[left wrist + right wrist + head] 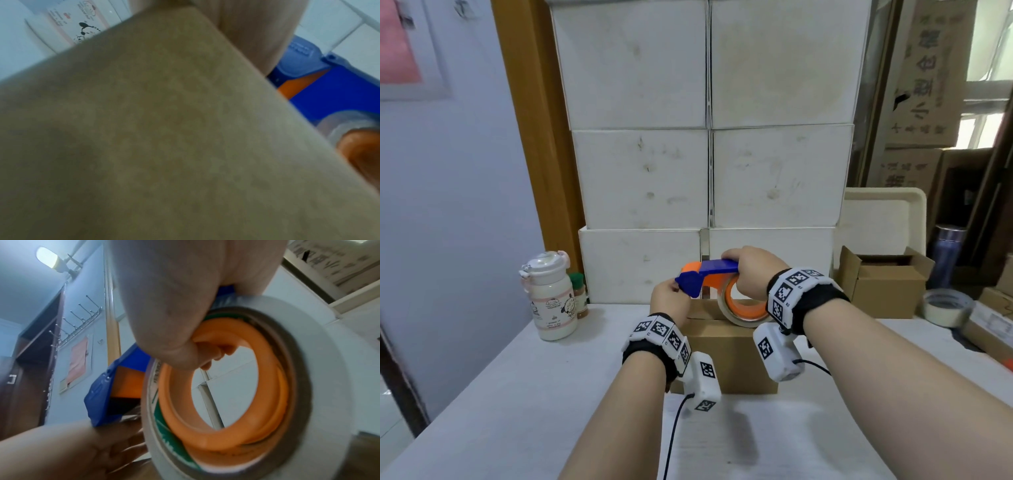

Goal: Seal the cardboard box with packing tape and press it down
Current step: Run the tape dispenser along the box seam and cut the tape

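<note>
A closed brown cardboard box (729, 356) sits on the white table (517, 394); its top fills the left wrist view (164, 129). Just above the box is a blue and orange tape dispenser (709, 270) carrying a roll of clear packing tape (724, 303). My right hand (750, 270) grips it, fingers curled through the orange core (273, 402) of the roll (324, 369). My left hand (671, 298) pinches at the blue cutter head (690, 282), with its fingers (123, 446) under the blade. The tape's loose end is not clearly visible.
Stacked white boxes (709, 171) form a wall right behind the box. A white bottle (551, 298) and a small jar (579, 294) stand at the left. At the right are an open cardboard box (883, 284), a spare tape roll (947, 306) and a cream tray (883, 219).
</note>
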`<state>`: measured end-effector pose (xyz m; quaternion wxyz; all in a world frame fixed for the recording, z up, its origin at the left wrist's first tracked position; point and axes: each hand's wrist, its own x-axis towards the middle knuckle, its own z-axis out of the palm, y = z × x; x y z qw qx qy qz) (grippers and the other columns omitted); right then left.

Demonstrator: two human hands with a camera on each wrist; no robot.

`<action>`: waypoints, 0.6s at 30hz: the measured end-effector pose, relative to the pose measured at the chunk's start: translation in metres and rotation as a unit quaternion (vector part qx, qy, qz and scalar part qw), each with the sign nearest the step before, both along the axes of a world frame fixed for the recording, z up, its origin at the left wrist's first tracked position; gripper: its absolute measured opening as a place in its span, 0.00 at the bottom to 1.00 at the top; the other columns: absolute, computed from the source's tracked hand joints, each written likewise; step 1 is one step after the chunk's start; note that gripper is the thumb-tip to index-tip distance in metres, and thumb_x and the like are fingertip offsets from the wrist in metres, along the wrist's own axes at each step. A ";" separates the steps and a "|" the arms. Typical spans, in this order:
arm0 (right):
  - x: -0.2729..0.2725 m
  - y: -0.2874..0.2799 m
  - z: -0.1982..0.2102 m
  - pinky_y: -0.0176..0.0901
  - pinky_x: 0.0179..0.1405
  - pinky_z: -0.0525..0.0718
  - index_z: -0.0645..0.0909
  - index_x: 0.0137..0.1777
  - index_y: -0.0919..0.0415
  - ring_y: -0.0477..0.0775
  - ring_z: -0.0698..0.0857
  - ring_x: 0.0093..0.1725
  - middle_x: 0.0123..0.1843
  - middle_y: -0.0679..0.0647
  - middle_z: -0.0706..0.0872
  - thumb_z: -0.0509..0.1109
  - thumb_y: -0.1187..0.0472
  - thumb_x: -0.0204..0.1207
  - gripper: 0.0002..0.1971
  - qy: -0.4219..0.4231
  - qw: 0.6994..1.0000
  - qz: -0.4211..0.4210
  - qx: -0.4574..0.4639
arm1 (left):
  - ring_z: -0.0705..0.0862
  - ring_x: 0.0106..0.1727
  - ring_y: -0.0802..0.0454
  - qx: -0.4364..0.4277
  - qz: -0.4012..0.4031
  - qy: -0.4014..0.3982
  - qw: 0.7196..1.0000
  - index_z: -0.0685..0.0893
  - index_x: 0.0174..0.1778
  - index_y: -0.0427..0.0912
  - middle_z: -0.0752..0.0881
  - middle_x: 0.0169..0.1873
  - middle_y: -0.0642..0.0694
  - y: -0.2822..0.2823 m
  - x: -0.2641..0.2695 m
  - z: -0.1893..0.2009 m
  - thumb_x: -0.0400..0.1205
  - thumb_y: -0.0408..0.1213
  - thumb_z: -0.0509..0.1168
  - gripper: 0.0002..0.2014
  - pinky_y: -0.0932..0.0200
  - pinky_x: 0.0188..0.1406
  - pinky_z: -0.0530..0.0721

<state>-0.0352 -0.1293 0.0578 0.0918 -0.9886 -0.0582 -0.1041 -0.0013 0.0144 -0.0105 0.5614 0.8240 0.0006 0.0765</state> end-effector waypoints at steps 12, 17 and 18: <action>0.012 0.002 -0.004 0.47 0.52 0.82 0.76 0.66 0.50 0.56 0.83 0.50 0.53 0.52 0.85 0.63 0.70 0.72 0.24 0.002 1.000 -0.009 -0.011 | 0.63 0.27 0.53 -0.053 0.009 -0.013 0.998 0.69 0.27 0.43 0.68 0.24 0.47 0.003 0.000 -0.002 0.81 0.23 0.53 0.17 0.62 0.27 0.62; 0.011 0.001 -0.005 0.45 0.50 0.80 0.77 0.65 0.51 0.54 0.82 0.47 0.49 0.50 0.83 0.63 0.70 0.72 0.22 -0.001 1.000 -0.012 -0.007 | 0.63 0.27 0.53 -0.077 0.007 -0.021 0.997 0.70 0.29 0.41 0.69 0.25 0.47 0.002 0.004 -0.005 0.82 0.28 0.54 0.14 0.62 0.28 0.62; 0.011 0.001 -0.005 0.45 0.49 0.80 0.77 0.65 0.51 0.54 0.82 0.47 0.51 0.51 0.85 0.63 0.70 0.72 0.22 -0.001 1.000 -0.013 -0.006 | 0.63 0.27 0.53 -0.077 0.007 -0.023 0.997 0.71 0.31 0.41 0.69 0.25 0.47 0.002 0.005 -0.005 0.83 0.29 0.54 0.13 0.62 0.28 0.62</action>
